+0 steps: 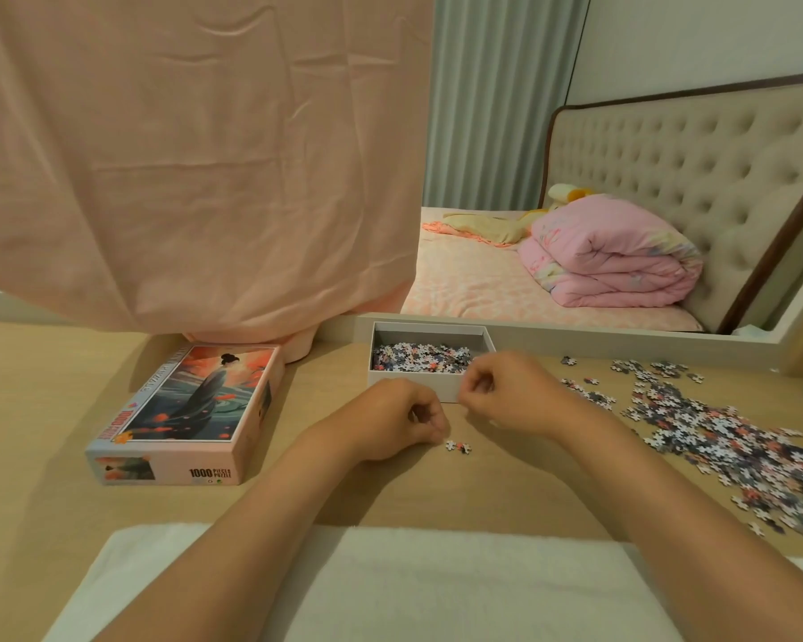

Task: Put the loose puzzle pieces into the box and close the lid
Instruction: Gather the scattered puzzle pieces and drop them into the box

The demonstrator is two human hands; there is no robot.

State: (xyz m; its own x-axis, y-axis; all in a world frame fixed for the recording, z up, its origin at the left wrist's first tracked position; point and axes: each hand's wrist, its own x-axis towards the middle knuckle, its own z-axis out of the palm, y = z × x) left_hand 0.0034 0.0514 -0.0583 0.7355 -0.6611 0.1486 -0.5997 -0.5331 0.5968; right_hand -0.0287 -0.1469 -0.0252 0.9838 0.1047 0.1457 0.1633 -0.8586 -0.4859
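The open white box (450, 386) stands at the table's back, partly filled with puzzle pieces (420, 356). Its lid (191, 405), printed with a robed figure, lies face up to the left. A wide heap of loose puzzle pieces (733, 442) covers the table on the right. My left hand (390, 419) rests low on the table with fingers curled, just left of two stray pieces (458, 447) and not touching them. My right hand (506, 391) hovers at the box's front right corner, fingers and thumb pinched together on something small and dark, apparently pieces.
A pink cloth (195, 169) hangs over the table's back left, behind the lid. A mirror (622, 178) showing a bed stands behind the box. A white padded edge (436, 586) runs along the near side, under my forearms.
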